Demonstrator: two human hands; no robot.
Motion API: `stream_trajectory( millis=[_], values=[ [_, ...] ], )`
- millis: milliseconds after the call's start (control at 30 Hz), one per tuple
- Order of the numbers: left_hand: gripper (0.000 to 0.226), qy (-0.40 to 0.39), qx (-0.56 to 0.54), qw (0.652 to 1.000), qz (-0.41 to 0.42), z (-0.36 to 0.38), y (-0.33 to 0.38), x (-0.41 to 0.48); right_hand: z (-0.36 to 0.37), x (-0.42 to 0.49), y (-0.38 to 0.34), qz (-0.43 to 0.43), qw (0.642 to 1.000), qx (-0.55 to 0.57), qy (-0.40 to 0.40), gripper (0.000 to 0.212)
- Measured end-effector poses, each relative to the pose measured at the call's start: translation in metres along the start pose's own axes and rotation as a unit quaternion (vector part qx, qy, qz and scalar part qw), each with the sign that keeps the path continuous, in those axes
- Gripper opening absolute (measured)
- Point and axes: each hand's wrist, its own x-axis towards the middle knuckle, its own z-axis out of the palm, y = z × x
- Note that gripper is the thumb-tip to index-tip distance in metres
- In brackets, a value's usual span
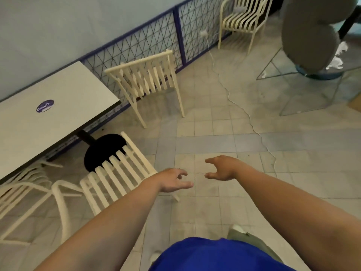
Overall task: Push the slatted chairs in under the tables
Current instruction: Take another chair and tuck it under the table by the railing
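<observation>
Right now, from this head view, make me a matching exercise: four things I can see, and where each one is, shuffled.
Things:
1. white table
2. slatted chair standing clear of the table
3. armchair
4. fan

Places:
A. far right, on a round base
B. top centre, against the mesh fence
C. left edge, with a round purple sticker
D. middle, its back toward the camera

Pairs: 1-C, 2-D, 3-B, 4-A

Chairs around the worktop

Worktop [48, 106] at nine o'clock; one chair [117, 173] tucked before it, another [148, 75] at twelve, fan [312, 36] at two.
</observation>
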Motion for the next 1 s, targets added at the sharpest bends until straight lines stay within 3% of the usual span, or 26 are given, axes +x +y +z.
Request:
stream_trajectory(
  millis=[200, 400, 633, 1000],
  values=[
    [0.084, -0.009, 0.003, 1.000, 0.011, -0.007, 0.079, 0.043, -0.039, -0.018, 0.089, 0.028, 0.999, -0.009, -0.021, 0.081],
    [0.086, -0.003, 0.000, 1.000, 0.011, -0.032, 0.103, 0.088, -0.075, 0.008, 0.124, 0.028, 0.999, -0.020, -0.028, 0.082],
    [0.083, 0.007, -0.041, 0.999, -0.005, -0.089, 0.080, 0.150, -0.133, 0.100, 0.135, -0.002, 0.998, -0.053, -0.041, 0.082],
    [0.079, 0.058, -0.076, 0.995, -0.036, -0.245, 0.031, 0.229, -0.250, 0.264, 0.120, -0.041, 0.996, -0.075, -0.039, 0.083]
  ],
)
